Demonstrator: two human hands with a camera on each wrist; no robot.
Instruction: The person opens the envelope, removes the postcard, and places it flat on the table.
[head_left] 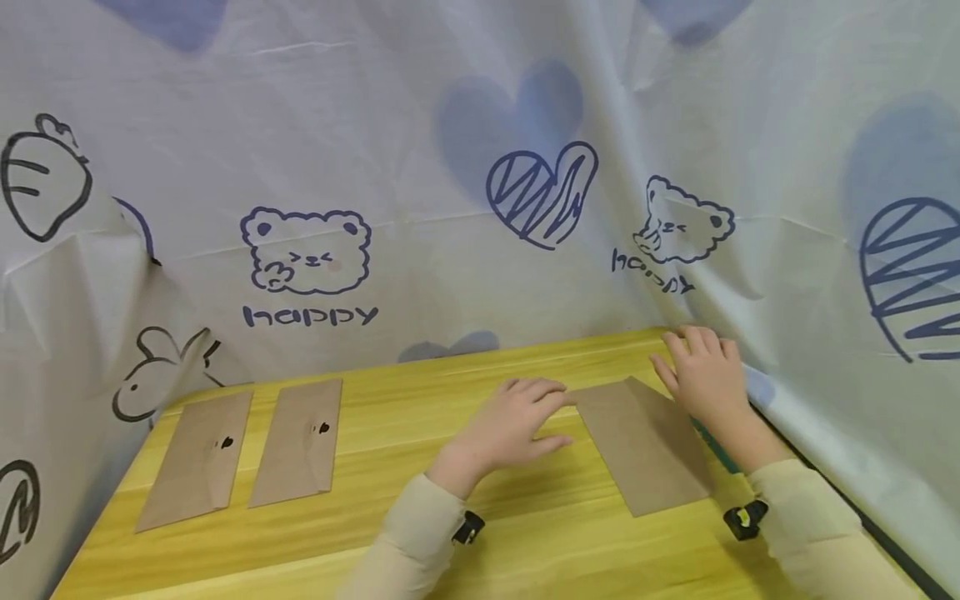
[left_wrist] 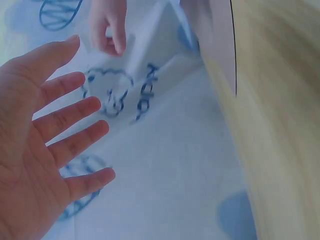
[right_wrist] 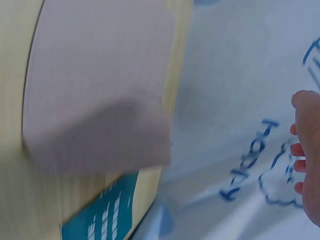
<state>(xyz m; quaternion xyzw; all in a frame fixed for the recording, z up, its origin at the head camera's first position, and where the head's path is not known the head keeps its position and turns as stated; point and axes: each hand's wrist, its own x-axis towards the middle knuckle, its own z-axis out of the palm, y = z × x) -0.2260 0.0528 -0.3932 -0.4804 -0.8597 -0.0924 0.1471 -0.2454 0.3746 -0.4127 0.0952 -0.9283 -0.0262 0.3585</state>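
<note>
A brown paper envelope [head_left: 637, 450] lies on the wooden table [head_left: 420, 433] at the right, a shadow across its right part. To its left hovers my left hand [head_left: 510, 421], palm turned toward it; the left wrist view shows its fingers [left_wrist: 75, 115] spread and holding nothing. My right hand [head_left: 705, 375] is raised over the table's far right corner, just beyond the envelope, with bent, empty fingers. Partly covered by the envelope, a teal card [right_wrist: 107, 210] with white lettering shows at its right edge.
Two more brown envelopes [head_left: 198, 458] with small black marks lie side by side at the table's left. A white curtain [head_left: 420, 167] with blue hearts and bear drawings hangs behind and around the table. Black cameras [head_left: 468, 527] are strapped at both wrists.
</note>
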